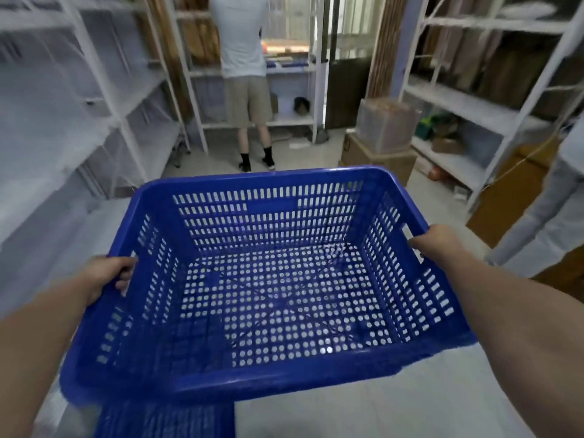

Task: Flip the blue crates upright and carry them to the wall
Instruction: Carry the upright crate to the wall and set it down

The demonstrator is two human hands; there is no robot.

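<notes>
Storage room with white shelves down both sides, and another person standing in the aisle ahead with their back to me. I've got the blue crate upright and off the floor, open side up, nothing in it, out in front of me. A second blue crate sits on the floor right under its near edge. Left hand is curled round the left rim, right hand wrapped round the right handle slot. Biggest risk I reckon: bumping that person or the cardboard boxes in this narrow aisle, or tripping on the lower crate.
</notes>
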